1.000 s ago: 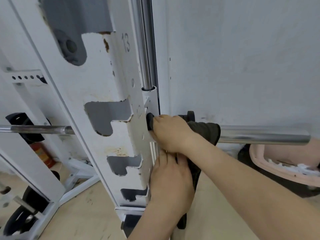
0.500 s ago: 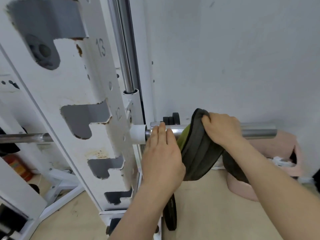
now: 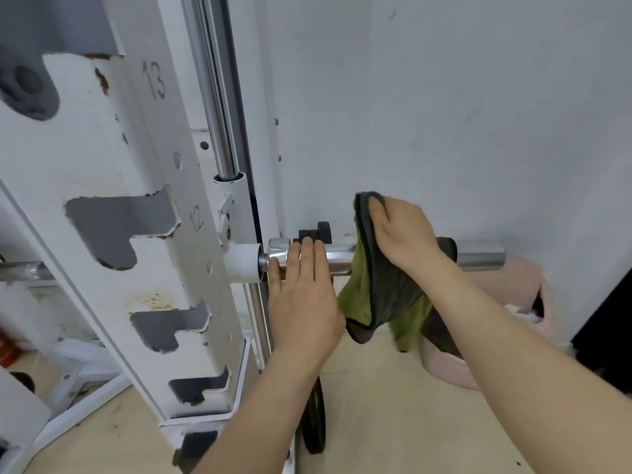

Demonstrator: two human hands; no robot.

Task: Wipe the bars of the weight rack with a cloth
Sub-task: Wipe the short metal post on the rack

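Where it drapes over the horizontal chrome bar (image 3: 478,255), the grey-and-green cloth (image 3: 379,295) hangs in loose folds below it, about midway along the bar. The right hand (image 3: 400,230) has its grip clamped on the cloth atop the bar. Just beside it the left hand (image 3: 304,295) keeps its grip apart, fingers straight across bare metal near the white collar (image 3: 241,263). Leftward stands the white notched upright (image 3: 147,234); behind, a pale wall (image 3: 444,97); lower down, a black weight plate (image 3: 316,422) on edge and a pink bin (image 3: 523,285).

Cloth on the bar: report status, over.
Left hand flat on bar, fingers straight. Right hand grips cloth draped over bar. Bar end past cloth bare.
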